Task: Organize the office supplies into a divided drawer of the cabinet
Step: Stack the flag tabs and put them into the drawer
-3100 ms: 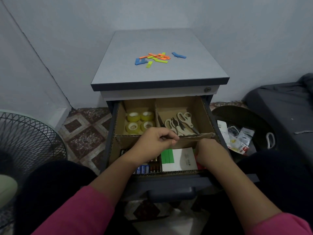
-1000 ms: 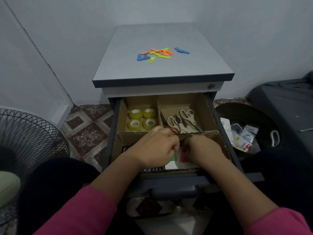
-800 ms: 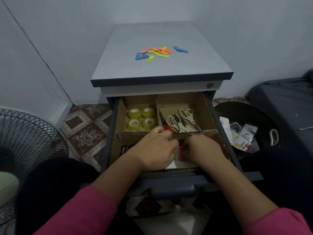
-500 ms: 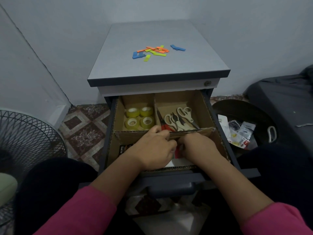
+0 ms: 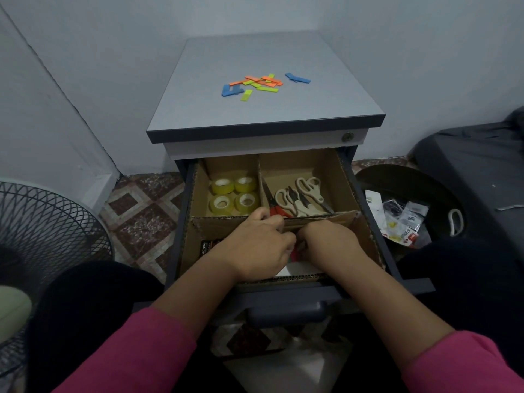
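The cabinet's top drawer [image 5: 365, 222] is open, lined with cardboard dividers [image 5: 226, 222]. Its back left compartment holds several yellow tape rolls [image 5: 234, 194]; the back right one holds several scissors [image 5: 300, 197]. Both hands are in the front compartment. My left hand [image 5: 261, 245] and my right hand [image 5: 331, 242] meet with curled fingers, pinching small red and green strips [image 5: 295, 255] above a white pad [image 5: 295, 269]. A battery pack [image 5: 209, 245] shows left of my left hand. More coloured strips [image 5: 258, 83] lie scattered on the cabinet top [image 5: 266, 109].
A black wire fan [image 5: 42, 236] stands at the left on the tiled floor. A dark round basin with small packets [image 5: 402, 219] sits right of the drawer, with a dark bag [image 5: 476, 165] behind it. The drawer handle [image 5: 286, 313] faces me between my knees.
My right hand has moved left from the front right corner to meet my left hand, and together they now cover the green strips and most of the white pad.
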Motion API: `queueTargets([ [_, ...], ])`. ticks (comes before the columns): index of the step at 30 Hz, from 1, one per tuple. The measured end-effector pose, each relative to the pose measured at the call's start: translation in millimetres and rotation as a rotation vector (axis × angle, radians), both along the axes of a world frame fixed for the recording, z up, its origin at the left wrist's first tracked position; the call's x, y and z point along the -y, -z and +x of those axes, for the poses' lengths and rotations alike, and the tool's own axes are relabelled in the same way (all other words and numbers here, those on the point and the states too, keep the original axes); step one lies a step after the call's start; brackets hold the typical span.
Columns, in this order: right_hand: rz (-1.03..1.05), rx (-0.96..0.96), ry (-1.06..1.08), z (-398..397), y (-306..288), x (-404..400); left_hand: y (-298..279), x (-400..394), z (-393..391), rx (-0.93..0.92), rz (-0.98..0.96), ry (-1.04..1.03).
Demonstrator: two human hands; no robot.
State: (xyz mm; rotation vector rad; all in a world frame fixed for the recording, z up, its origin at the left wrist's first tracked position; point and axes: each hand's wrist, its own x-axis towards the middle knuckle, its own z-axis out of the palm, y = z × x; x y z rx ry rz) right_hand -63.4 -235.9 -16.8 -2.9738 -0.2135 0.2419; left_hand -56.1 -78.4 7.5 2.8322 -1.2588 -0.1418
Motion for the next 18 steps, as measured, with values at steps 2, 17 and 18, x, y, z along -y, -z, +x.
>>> queueTargets([
  [2,-0.002,0.002,-0.003,-1,-1,0,0,0,0,-0.003,-0.009,-0.004],
  [17,0.012,-0.036,0.182,-4,-8,10,3,-5,4,-0.098,-0.073,-0.065],
  [18,-0.022,-0.031,0.231,-5,-8,14,2,-6,5,-0.123,-0.098,-0.08],
])
